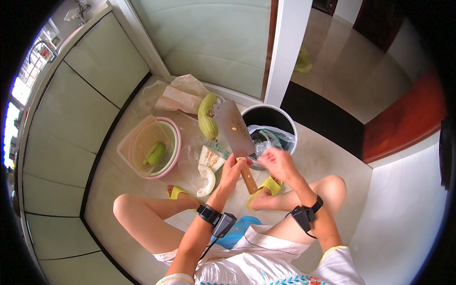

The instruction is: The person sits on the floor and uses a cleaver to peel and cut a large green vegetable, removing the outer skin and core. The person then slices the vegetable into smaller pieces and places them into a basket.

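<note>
My left hand [234, 171] grips a cleaver [229, 123] where its wooden handle meets the broad blade. A small pale seed or scrap sits on the blade, which also has brownish marks. Blurred by motion, my right hand [278, 164] is over the near rim of a trash bin [293, 130], its fingers bent; whether they hold anything cannot be made out. Left of the blade lies a whole green gourd [207, 117]. Nearer me are a cut piece of pale melon or gourd with seeds [212, 158] and a curved, hollowed piece [207, 181], on thin clear plastic.
To the left, a plastic basket [132, 142] with green gourd pieces [155, 153] rests in a pink-rimmed basin [178, 137]. A crumpled plastic bag [181, 94] lies by the glass panel [213, 39]. Cabinets [67, 121] line the left side. Below me is a blue stool [237, 231].
</note>
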Tool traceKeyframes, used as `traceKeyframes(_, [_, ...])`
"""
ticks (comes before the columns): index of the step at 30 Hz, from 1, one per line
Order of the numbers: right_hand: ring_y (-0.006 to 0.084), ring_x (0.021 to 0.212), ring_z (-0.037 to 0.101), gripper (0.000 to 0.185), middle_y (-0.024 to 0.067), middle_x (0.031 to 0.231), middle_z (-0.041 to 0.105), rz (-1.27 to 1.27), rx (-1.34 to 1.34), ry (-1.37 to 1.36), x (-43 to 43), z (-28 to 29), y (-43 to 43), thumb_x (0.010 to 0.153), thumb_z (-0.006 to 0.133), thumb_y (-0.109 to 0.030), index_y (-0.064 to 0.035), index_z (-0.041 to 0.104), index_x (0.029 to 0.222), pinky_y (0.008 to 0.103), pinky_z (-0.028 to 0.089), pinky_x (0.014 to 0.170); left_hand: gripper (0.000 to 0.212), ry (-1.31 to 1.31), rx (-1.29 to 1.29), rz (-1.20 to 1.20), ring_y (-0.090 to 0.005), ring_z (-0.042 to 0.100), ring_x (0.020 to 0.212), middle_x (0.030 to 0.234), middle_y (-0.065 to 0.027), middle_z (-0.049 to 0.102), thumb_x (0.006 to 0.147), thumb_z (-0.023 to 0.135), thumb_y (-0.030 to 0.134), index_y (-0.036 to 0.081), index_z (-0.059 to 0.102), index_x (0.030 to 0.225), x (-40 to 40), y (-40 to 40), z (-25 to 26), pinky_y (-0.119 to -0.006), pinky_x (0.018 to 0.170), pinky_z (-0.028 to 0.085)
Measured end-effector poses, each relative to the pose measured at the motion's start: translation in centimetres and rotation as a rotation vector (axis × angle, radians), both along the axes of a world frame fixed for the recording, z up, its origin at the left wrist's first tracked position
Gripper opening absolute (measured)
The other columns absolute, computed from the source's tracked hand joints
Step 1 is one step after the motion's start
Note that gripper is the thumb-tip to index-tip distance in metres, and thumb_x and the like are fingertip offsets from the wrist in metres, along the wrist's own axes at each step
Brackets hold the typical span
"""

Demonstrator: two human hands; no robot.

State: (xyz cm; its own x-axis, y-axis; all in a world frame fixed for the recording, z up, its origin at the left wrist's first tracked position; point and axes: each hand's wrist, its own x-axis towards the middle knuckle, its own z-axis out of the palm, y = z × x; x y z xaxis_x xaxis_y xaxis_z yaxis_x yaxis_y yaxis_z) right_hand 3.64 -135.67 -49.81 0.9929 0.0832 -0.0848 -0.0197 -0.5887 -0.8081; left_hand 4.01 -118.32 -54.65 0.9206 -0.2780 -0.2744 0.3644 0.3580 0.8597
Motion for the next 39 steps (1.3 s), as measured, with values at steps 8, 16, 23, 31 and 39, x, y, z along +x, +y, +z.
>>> traceKeyframes(8, [0.0232, 0.09, 0.056, 0.031, 0.0123, 0.108, 0.055, -0.037, 0.038, -0.575, 2.9, -1.0, 1.0, 0.075, 0.061, -0.003, -0.0018, 0.057, 0.106, 0.0305, 0.048, 0.075, 0.013, 0.021, 0.11, -0.095, -0.0101, 0.05, 0.062, 0.078, -0.0032, 0.053, 0.085, 0.048, 0.01, 0.004, 0.049, 0.097, -0.6, -0.7, -0.8, -0.025, 0.057, 0.043])
traceKeyframes(16, [0.0261, 0.093, 0.055, 0.021, 0.0097, 0.097, 0.057, -0.029, -0.231, -0.888, 4.1, -3.2, 1.6, 0.073, 0.056, -0.005, -0.0007, 0.06, 0.094, 0.0333, 0.046, 0.081, 0.007, 0.039, 0.11, -0.124, -0.0088, 0.046, 0.054, 0.071, -0.0022, 0.052, 0.084, 0.049, 0.009, 0.004, 0.049, 0.089, -1.5, -1.3, -0.2, -0.022, 0.05, 0.038])
traceKeyframes(23, [0.0295, 0.079, 0.055, 0.012, 0.0119, 0.085, 0.056, -0.118, -0.315, -0.797, 3.5, -6.8, -0.9, 0.072, 0.054, 0.001, -0.0012, 0.059, 0.082, 0.035, 0.047, 0.074, 0.007, 0.091, 0.085, -0.039, -0.0095, 0.046, 0.053, 0.071, -0.0036, 0.053, 0.083, 0.05, 0.009, 0.005, 0.049, 0.089, -2.4, -0.2, 0.7, -0.023, 0.049, 0.038])
traceKeyframes(31, [0.0335, 0.079, 0.057, 0.009, 0.0143, 0.084, 0.059, -0.267, -0.142, -0.522, 4.6, -6.4, -2.2, 0.076, 0.054, -0.006, -0.0028, 0.061, 0.081, 0.0408, 0.046, 0.069, 0.008, 0.091, 0.091, -0.052, -0.009, 0.046, 0.053, 0.072, -0.0033, 0.053, 0.083, 0.05, 0.009, 0.005, 0.05, 0.09, -2.2, 1.2, 0.6, -0.023, 0.048, 0.038])
traceKeyframes(39, [0.024, 0.067, 0.063, 0.037, 0.0127, 0.071, 0.064, -0.089, 0.102, -0.116, 3.5, -1.8, -0.3, 0.078, 0.065, -0.024, 0.0024, 0.057, 0.103, 0.032, 0.048, 0.063, 0.036, -0.261, 0.597, 0.09, -0.01, 0.047, 0.063, 0.073, -0.0006, 0.049, 0.079, 0.052, -0.001, 0.003, 0.047, 0.115, -2.9, 0.4, -1.1, -0.024, 0.057, 0.042])
